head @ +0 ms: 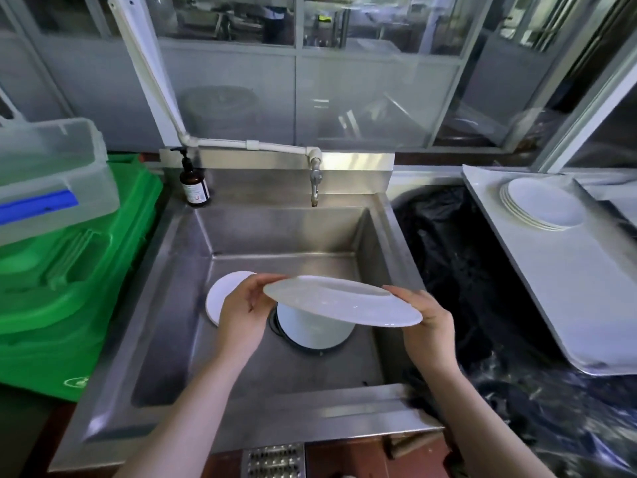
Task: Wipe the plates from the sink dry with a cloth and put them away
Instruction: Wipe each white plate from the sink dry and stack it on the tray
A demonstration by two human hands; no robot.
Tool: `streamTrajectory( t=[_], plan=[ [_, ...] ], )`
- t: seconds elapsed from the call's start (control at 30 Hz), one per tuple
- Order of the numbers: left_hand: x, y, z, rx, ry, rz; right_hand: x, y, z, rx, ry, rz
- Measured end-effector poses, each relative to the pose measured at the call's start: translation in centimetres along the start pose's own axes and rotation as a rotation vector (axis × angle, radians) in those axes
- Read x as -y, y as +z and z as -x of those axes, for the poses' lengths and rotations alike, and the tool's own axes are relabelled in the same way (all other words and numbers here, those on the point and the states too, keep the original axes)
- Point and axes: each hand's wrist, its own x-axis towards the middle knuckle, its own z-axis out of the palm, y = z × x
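A steel sink (241,401) stands before a glazed partition. Above the basin, the left hand (241,305) and right hand (427,319) hold one white plate (341,301) by opposite rims, fingers curled on its edges; the plate tilts down to the right. Two plates lie in the basin below: one (220,291) left, one (313,329) over the drain. Behind: tap (315,181), soap bottle (193,184). Right: plate stack (544,205) on a tray (551,305). Left: green crate (69,288).
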Motion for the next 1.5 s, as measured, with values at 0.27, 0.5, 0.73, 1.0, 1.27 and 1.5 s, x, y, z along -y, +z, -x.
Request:
streamTrajectory(
  t=[0.27, 0.5, 0.73, 1.0, 1.27, 1.5],
  plan=[
    [-1.4, 6.1, 1.6, 0.017, -0.128, -0.074, -3.5, -5.6, -3.0, 0.051, 0.094, 0.046],
    [-1.5, 8.1, 2.0, -0.032, -0.312, 0.043, -3.7, -6.7, -4.4, 0.288, 0.396, -0.277],
    [-0.8, 8.1, 3.7, 0.216, -0.633, 0.696, -4.5, -7.4, -5.0, 0.365, 0.619, -0.452],
    [-1.5, 10.5, 5.7, 0.224, -0.638, 0.704, -6.6, -8.7, -3.8, 0.328, 0.554, -0.443],
    [-0.3, 11.1, 5.5, 0.163, -0.609, 0.737, -12.2, -10.4, 3.5, 0.805, 0.538, 0.714],
    [-0.1, 10.4, 4.0, 0.168, -0.599, 0.757, -12.5, -9.7, 6.5, 0.642, 0.451, 0.973]
  ],
)
